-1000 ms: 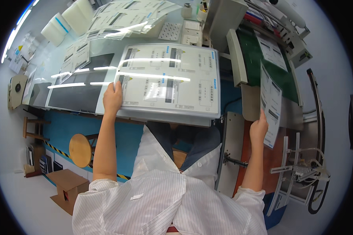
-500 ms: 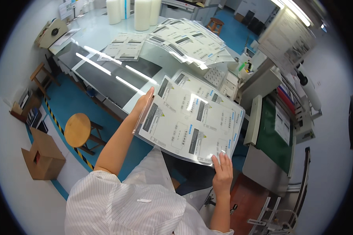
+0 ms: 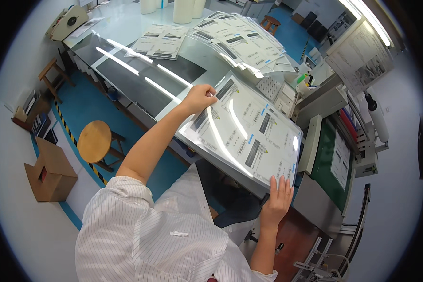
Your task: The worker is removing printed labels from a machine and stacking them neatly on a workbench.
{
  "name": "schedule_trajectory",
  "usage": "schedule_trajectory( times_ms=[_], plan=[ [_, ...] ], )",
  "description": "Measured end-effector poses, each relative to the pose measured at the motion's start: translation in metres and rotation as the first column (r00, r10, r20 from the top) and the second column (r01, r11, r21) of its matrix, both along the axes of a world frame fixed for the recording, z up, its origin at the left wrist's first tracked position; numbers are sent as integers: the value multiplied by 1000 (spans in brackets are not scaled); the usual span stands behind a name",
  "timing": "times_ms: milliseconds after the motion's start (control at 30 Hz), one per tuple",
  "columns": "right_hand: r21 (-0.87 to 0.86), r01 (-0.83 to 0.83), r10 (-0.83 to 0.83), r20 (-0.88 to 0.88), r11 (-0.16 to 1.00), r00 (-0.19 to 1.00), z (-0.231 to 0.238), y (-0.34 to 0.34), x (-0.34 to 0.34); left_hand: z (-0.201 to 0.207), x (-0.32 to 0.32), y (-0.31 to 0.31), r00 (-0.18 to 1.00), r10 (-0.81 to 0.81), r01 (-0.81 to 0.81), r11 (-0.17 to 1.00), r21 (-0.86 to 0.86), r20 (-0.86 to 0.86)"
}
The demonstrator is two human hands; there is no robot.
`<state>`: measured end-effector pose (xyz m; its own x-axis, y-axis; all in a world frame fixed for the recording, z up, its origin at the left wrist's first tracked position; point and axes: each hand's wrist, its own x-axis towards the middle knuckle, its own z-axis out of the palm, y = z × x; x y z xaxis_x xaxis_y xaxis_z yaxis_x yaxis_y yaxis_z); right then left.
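Note:
A stack of glossy printed label sheets [image 3: 249, 131] lies in front of me at the near edge of the worktable, with dark panels, yellow triangles and blue marks on it. My left hand [image 3: 199, 99] is at the stack's left edge, fingers curled and pinched on a sheet's margin; the fingertips are partly hidden. At the lower right corner, my right hand [image 3: 276, 204] rests its outstretched fingers flat on the sheets. Bright reflections of lamps cross the top sheet.
A fanned pile of similar sheets [image 3: 242, 40] and a smaller pile [image 3: 162, 41] lie farther back on the glass-topped table [image 3: 127, 21], near white rolls [image 3: 182, 10]. A machine with a green bed [image 3: 326, 162] stands right. A wooden stool [image 3: 95, 141] and open carton [image 3: 51, 174] stand left.
The sheets, earlier held tilted up between both hands, now lie lower on the table edge. My left hand has moved up along their left edge and curled its fingers.

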<state>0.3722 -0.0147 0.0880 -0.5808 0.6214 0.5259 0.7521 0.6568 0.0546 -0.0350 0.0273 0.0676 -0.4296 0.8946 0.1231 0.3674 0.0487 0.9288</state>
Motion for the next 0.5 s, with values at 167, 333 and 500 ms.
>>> schedule_trajectory(
  times_ms=[167,333,500],
  plan=[
    [-295,68,-75,-10,953,997,-21,14,8,-15,13,21,940,130,-111,991,79,-314],
    [-328,108,-130,-46,939,991,-23,17,8,-26,17,26,868,216,-136,969,204,-447],
    [-305,74,-109,-99,949,989,-32,21,8,-28,16,29,844,189,-153,982,113,-502]
  ],
)
